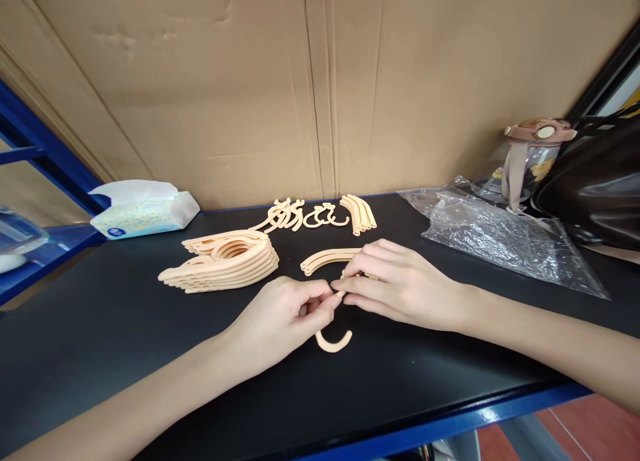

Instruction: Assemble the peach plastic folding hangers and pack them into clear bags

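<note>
My left hand (295,311) is closed in a pinch round the stem of a cream plastic hanger hook (334,345), whose curved end points toward me. The fingers of my right hand (400,281) are closed at the upper end of that stem, partly covering it. Just beyond my fingertips are curved cream hanger arms (327,257), their right ends hidden by my right hand. To the left lies a neat stack of folded cream hangers (225,264).
Loose hooks (325,215), a jumbled heap of small hanger parts (285,215) and several curved arms (357,214) lie at the back. A tissue pack (145,214) sits back left. At right are clear plastic film (490,231) and a drinking bottle (530,161). Cardboard (240,94) stands behind.
</note>
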Motion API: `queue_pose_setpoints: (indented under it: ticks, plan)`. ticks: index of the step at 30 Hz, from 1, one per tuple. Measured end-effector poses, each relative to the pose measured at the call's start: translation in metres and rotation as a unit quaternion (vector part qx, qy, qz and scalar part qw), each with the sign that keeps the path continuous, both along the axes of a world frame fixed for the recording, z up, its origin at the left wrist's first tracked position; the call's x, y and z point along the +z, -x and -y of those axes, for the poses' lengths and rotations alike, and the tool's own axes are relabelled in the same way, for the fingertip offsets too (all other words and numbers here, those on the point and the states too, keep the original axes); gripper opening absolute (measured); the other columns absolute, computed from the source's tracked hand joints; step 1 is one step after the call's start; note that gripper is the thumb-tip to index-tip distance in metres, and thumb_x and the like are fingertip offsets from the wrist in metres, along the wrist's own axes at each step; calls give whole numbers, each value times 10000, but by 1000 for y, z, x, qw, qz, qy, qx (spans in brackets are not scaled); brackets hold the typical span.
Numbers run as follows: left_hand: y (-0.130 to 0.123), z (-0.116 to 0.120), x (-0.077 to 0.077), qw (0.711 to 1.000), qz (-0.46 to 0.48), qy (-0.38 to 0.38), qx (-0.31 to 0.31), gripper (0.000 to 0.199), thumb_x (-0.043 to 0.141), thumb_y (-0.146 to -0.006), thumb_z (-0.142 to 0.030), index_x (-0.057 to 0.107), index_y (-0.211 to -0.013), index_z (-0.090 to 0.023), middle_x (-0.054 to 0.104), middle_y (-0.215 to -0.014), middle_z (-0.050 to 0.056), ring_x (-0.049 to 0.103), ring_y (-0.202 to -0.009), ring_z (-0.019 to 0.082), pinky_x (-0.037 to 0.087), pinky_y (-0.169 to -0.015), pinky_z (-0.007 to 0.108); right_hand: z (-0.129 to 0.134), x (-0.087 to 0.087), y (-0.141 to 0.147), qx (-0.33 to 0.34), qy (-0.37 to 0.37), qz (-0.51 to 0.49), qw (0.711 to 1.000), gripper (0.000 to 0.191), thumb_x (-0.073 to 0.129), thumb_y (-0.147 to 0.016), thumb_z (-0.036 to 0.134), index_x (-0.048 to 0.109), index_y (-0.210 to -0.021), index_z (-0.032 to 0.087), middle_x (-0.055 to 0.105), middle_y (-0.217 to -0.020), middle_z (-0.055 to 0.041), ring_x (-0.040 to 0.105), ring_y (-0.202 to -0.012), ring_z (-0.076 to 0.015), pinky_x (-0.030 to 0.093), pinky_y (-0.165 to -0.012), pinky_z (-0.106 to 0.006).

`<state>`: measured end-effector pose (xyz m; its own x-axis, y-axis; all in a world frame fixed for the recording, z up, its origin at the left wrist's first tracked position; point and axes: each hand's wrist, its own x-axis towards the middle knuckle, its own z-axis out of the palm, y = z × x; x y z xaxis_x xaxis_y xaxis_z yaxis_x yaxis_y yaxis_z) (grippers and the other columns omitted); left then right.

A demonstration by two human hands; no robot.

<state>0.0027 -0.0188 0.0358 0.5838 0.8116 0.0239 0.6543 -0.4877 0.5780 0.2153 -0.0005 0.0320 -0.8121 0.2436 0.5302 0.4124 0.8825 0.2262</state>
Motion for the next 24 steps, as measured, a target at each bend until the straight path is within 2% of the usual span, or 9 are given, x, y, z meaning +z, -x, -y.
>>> queue_pose_setpoints:
  ticks: [3, 6, 10, 13, 16, 17, 20, 22, 24]
  plan:
    - [0, 1, 0, 1000, 5, 8, -3, 406, 402, -932, -392, 499, -605, -171, 329, -493, -71, 280, -452, 76, 219, -439, 217, 1, 0, 1, -12, -9, 8, 1000, 271, 447, -958, 232, 667, -820, 154, 624, -798, -43, 505, -746, -157, 371, -678, -301]
    - [2, 2, 2, 1000, 27, 4, -14, 429, 347, -959, -394, 518, -631, -177, 375, -486, -66, 378, -457, 82, 306, -484, 207, -1, -1, 0, -32, 2, 0, 999, 268, 440, -956, 233, 659, -824, 152, 606, -778, -41, 492, -743, -160, 362, -702, -308]
    - [6, 3, 5, 998, 61, -26, 14, 460, 222, -995, -356, 574, -748, -191, 462, -517, -53, 500, -520, 107, 397, -588, 219, -9, -4, -4, -65, 81, -64, 993, 186, 490, -935, 260, 633, -869, 161, 588, -769, -21, 509, -740, -148, 359, -749, -304]
    - [9, 2, 7, 990, 67, -106, 58, 442, 197, -996, -346, 587, -857, -193, 537, -598, -36, 541, -587, 124, 407, -604, 234, -16, -5, -7, -95, 154, -115, 977, 154, 522, -919, 271, 583, -819, 171, 561, -714, 11, 512, -701, -129, 353, -748, -290]
    - [12, -2, 7, 973, 19, -212, 85, 337, 269, -987, -343, 558, -1089, -202, 604, -712, -25, 560, -655, 141, 416, -636, 253, -22, -5, -10, -122, 235, -173, 949, 188, 546, -903, 290, 535, -752, 179, 509, -644, 45, 474, -618, -105, 356, -705, -269]
    - [12, -4, 7, 963, -14, -253, 87, 304, 312, -980, -336, 556, -1106, -206, 619, -746, -17, 559, -683, 152, 416, -650, 265, -24, -5, -10, -125, 269, -195, 935, 192, 552, -896, 296, 531, -744, 181, 504, -635, 50, 468, -608, -102, 360, -686, -261]
    - [14, -11, 4, 921, -117, -367, 63, 227, 409, -948, -296, 608, -944, -189, 636, -839, 22, 541, -792, 199, 420, -716, 313, -29, -7, -11, -130, 366, -251, 887, 229, 558, -879, 356, 545, -733, 180, 521, -640, 38, 478, -622, -111, 370, -623, -248]
    - [15, -15, 1, 903, -153, -399, 38, 213, 433, -931, -271, 608, -862, -172, 633, -914, 54, 530, -859, 223, 433, -776, 349, -33, -9, -12, -133, 410, -276, 859, 288, 555, -868, 429, 555, -733, 175, 535, -658, 24, 475, -622, -118, 369, -595, -253]
    - [17, -19, -1, 900, -167, -403, 22, 185, 458, -911, -255, 609, -866, -160, 619, -998, 88, 528, -933, 250, 443, -834, 392, -36, -12, -13, -129, 437, -290, 842, 337, 552, -853, 485, 554, -730, 172, 532, -662, 19, 463, -608, -118, 364, -580, -258]
